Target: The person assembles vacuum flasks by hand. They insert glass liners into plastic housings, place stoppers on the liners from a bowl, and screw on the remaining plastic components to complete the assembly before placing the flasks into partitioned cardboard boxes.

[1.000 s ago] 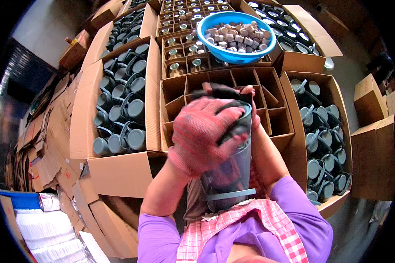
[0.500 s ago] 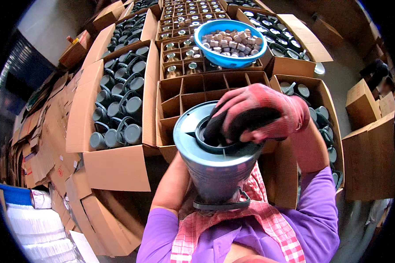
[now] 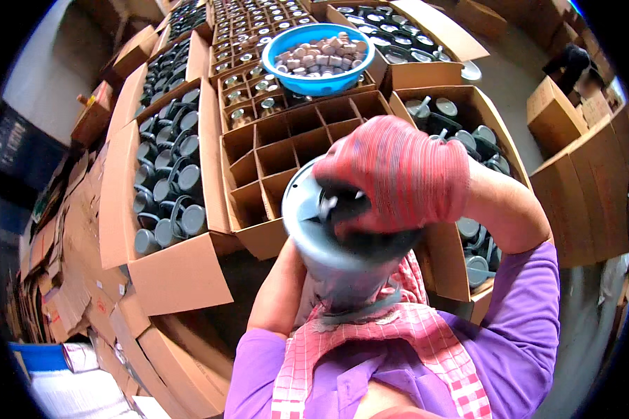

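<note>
A grey-blue flask casing (image 3: 302, 209) with a broad round rim stands in front of my chest, its upper end toward me. My right hand (image 3: 398, 174), in a red knit glove with a dark palm, bears down on the opening in that end. Its fingers are curled into the opening; a small pale piece shows beside them, too blurred to name. My left forearm (image 3: 279, 290) runs up behind the casing, and my left hand is hidden there. Just beyond the casing is a cardboard box with dividers (image 3: 276, 160), its nearer compartments bare.
A blue basin (image 3: 318, 85) of small brownish plugs rests on the divided boxes, near silvery bottle-like flask liners (image 3: 269, 106). Open cartons of grey handled casings flank it on the left (image 3: 213, 160) and right (image 3: 500, 115). Flattened cardboard (image 3: 77, 272) lies far left. Another person crouches at the far right.
My right hand has turned over the opening, so its back now faces up. The boxes and basin have shifted left in view as my head moved.
</note>
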